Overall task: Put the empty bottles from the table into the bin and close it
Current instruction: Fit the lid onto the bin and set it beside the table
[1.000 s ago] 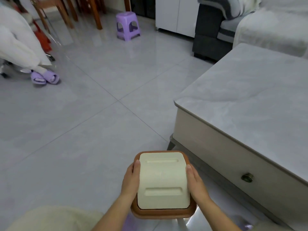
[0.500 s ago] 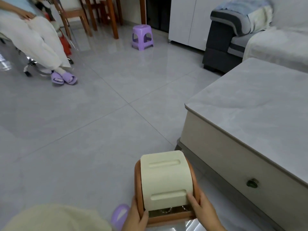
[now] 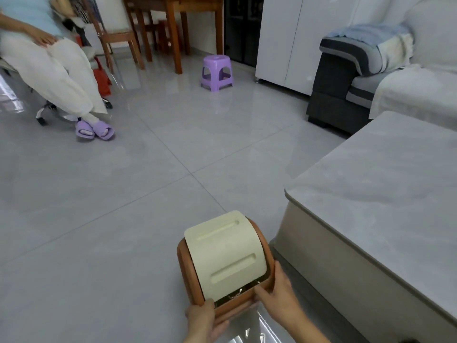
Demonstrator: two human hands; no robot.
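A small bin (image 3: 185, 268) with a brown rim and a cream roll-top lid (image 3: 225, 253) stands on the floor beside the low table (image 3: 376, 201). The lid covers most of the opening; a narrow dark gap shows at its near edge. My left hand (image 3: 204, 320) grips the bin's near left corner. My right hand (image 3: 277, 290) holds the near right rim, with the thumb at the lid's edge. No bottles show on the grey tabletop or anywhere else in view.
The table's cream side and grey top run along the right. A sofa (image 3: 366, 73) stands behind it. A purple stool (image 3: 217, 73), wooden chairs (image 3: 118, 38) and a seated person (image 3: 49, 68) in purple slippers are across the tiled floor.
The view has tilted up and the bin now sits turned at an angle. My hands slid from the lid's two sides to the bin's near edge, and a gap appeared at the lid's near end.
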